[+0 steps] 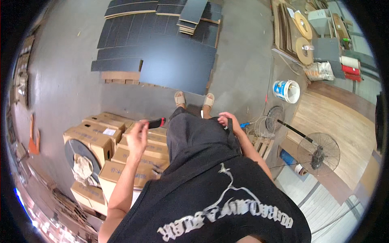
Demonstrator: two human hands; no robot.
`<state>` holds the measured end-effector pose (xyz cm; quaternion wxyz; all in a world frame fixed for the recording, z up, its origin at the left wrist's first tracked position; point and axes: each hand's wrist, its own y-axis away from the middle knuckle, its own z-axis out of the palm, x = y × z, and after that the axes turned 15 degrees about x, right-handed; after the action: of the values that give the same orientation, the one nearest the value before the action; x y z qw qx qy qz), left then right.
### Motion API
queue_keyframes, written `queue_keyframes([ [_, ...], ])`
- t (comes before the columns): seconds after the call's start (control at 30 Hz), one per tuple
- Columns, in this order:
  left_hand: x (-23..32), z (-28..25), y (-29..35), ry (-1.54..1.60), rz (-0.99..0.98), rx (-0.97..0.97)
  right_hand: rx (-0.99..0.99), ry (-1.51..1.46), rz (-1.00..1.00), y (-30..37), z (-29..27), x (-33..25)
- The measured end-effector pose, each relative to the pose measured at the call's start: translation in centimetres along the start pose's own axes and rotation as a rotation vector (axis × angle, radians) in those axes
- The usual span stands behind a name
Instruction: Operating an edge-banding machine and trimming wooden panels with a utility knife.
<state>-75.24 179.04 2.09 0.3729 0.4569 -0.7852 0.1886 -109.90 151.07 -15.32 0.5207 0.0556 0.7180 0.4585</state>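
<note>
My left hand is out over the stacked cardboard boxes. Its fingers are closed round one end of a slim black object with a red tip, maybe a cutter; its exact kind is unclear. Beside the right hip of my black trousers is my right hand, its fingers loosely bent and apart. Dark cloth lies against its palm, and I cannot make out anything held there. Ahead of my sandalled feet, dark grey panels lie in a low stack, with a few narrower ones piled on top.
Cardboard boxes stand at my left, with a black reel leaning on them. To the right are a white and blue bucket, a standing fan with a trailing cable, and wood-coloured boards. Edge-band rolls lie further off.
</note>
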Motion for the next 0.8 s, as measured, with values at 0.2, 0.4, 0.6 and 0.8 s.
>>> queue_keyframes([
  [0.2, -1.2, 14.0, -6.9, 0.482, -0.494, -0.232, 0.006, 0.628, -0.815, -0.2, 10.5, -12.2],
  [0.4, -6.0, 35.6, -6.7, 0.346, -0.801, -0.915, 0.201, 0.773, -0.719, -9.6, 4.5, 4.2],
  [0.6, -26.2, 50.4, -6.2, 0.104, -1.136, -0.677, 0.213, 0.066, 0.468, -15.4, -4.9, 17.2],
  [0.8, -30.8, 60.7, -6.1, 0.472, -1.363, -0.021, 0.167, -0.400, 0.412, -20.6, -7.7, 18.4],
])
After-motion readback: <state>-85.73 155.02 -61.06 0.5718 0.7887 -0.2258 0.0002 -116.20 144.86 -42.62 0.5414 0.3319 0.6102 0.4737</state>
